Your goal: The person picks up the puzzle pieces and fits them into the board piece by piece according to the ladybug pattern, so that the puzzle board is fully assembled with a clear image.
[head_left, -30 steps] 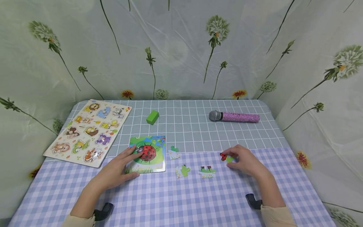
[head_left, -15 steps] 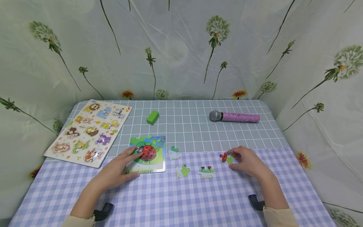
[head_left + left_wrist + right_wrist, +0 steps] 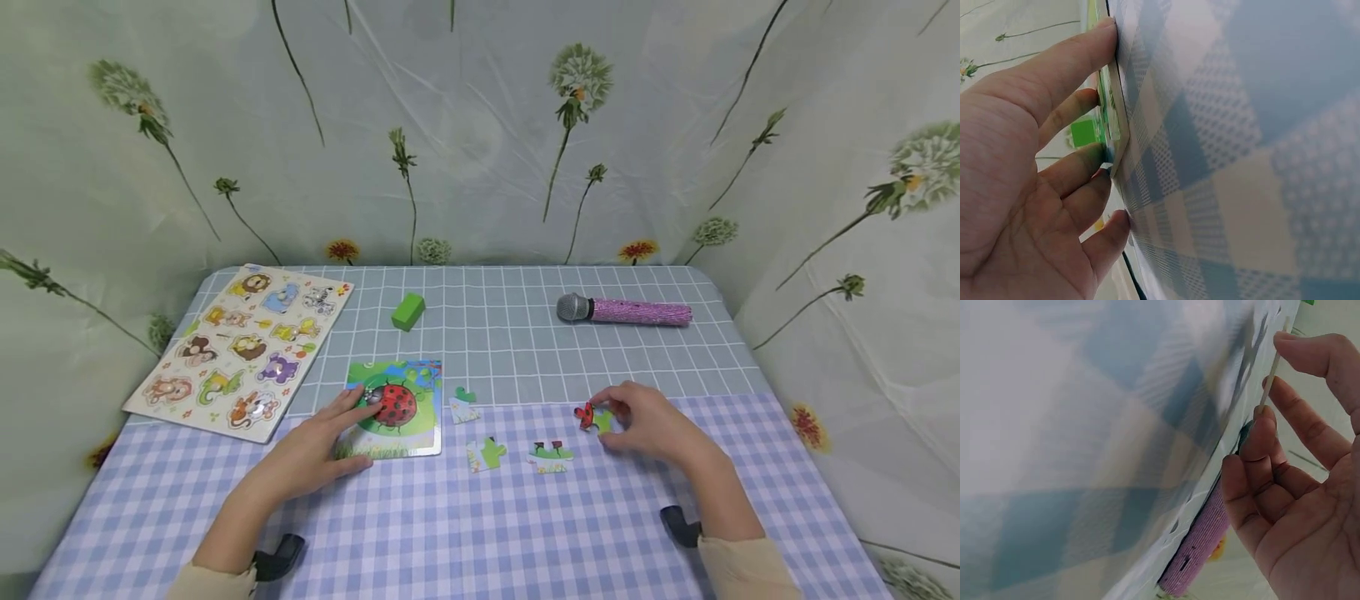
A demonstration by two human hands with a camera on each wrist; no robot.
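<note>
My left hand (image 3: 315, 450) rests on a square ladybug puzzle (image 3: 420, 417), its fingers spread over the left side and one fingertip at the printed ladybug. In the left wrist view, the thumb is right at the edge of the puzzle (image 3: 1116, 112), which lies on the cloth. My right hand (image 3: 652, 421) pinches a red and green puzzle piece (image 3: 602, 421) between thumb and fingers. Edge-on in the right wrist view, that puzzle piece (image 3: 1270, 381) looks thin and pale. Between the hands lie three loose pieces: an upper one (image 3: 464, 408), a lower left one (image 3: 489, 453) and a lower right one (image 3: 551, 457).
An animal peg puzzle board (image 3: 255, 333) lies at the back left. Behind the ladybug puzzle is a green block (image 3: 408, 312). A microphone with a glittery pink handle (image 3: 641, 312) lies at the back right. A checked cloth (image 3: 450, 533) covers the table's front.
My right hand has shifted slightly left with the puzzle piece, and more of the piece's red part shows. The left hand stays on the ladybug puzzle. The head view has moved a little.
</note>
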